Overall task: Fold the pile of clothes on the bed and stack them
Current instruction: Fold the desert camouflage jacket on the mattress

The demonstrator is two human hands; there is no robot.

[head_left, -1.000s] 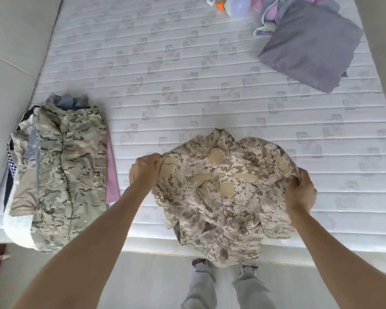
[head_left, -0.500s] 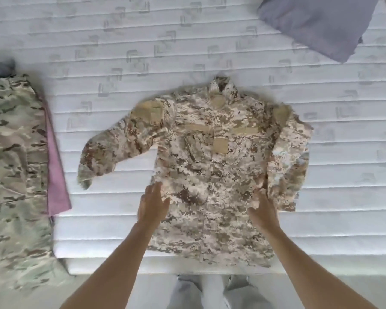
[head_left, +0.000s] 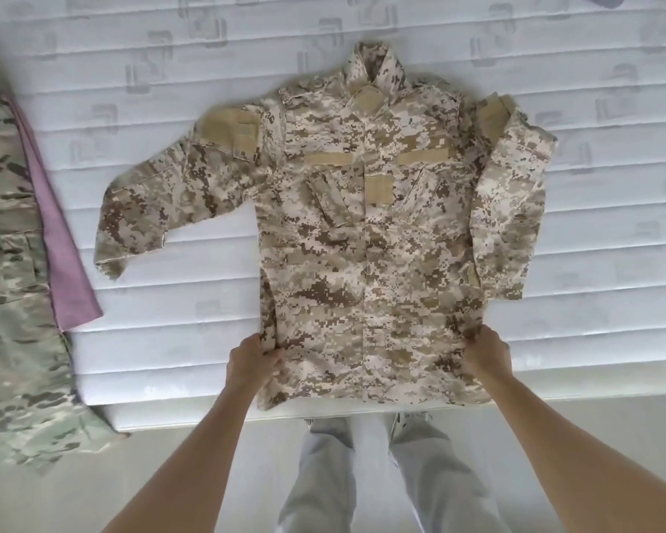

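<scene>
The left hand (head_left: pixel 251 361) pinches the lower left edge of the desert-camouflage jacket (head_left: pixel 366 240), thumb on top of the cloth and fingers curled at its side seam; the right hand (head_left: pixel 487 353) grips the lower right edge in the same way, fingers bent round the fabric; both hands sit just above the hem, one at each side seam; the jacket lies spread flat, front side up, on the white quilted mattress (head_left: pixel 170 332) of the bed, its long axis running straight away from the person, collar at the far end and hem at the near edge, where the hem hangs slightly over the side; its left sleeve angles outward and down toward the near left, cuff lying apart from the body, while the right sleeve is bent down beside the body, close along the right flank; well to the left, a stack of folded clothes (head_left: pixel 12 302) topped by a green camouflage garment rests at the mattress corner, with a pink cloth (head_left: pixel 60 255) showing along its right edge.
</scene>
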